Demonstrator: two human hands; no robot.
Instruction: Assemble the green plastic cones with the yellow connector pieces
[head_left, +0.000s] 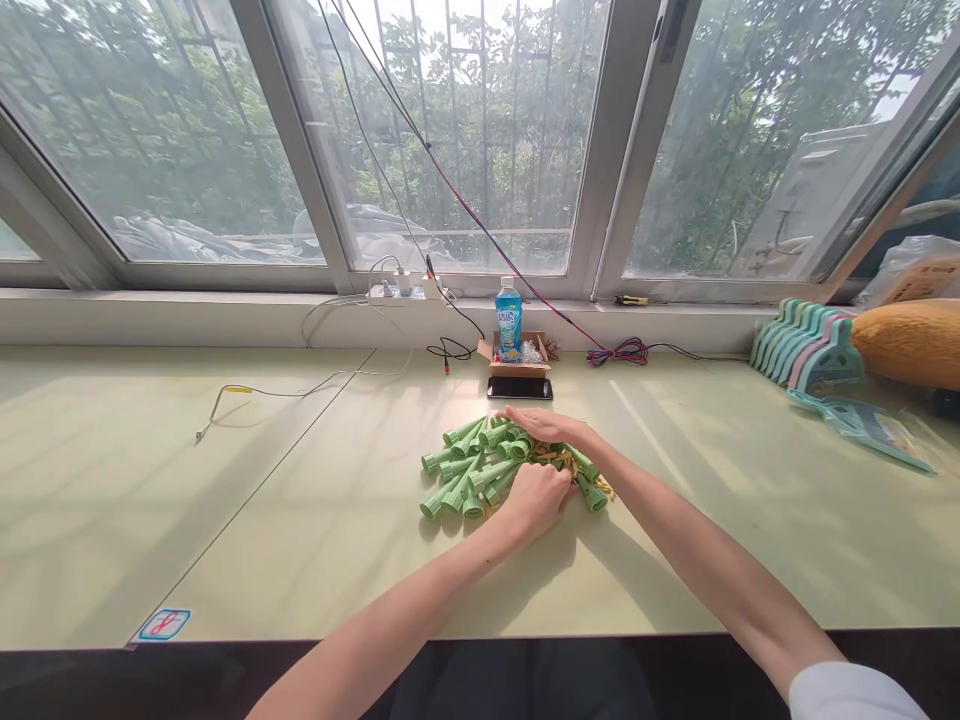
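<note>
A heap of light green plastic cones (480, 470) with ribbed collars lies on the table, and small yellowish pieces (559, 455) are mixed in on its right side. My left hand (536, 497) rests at the near side of the heap with its fingers curled down; whatever is inside them is hidden. Across the far edge of the heap reaches my right hand (544, 424), its fingers stretched out over the cones and yellowish pieces. One green cone (592, 492) lies at the heap's right end, beside my right forearm.
Behind the heap lie a black phone (520, 388) and a small cardboard box (517, 369) with a blue bottle (508, 320). Cables (619, 352) run along the back. Pastel hangers (810, 345) stand at the right, near an orange plush object (907, 343).
</note>
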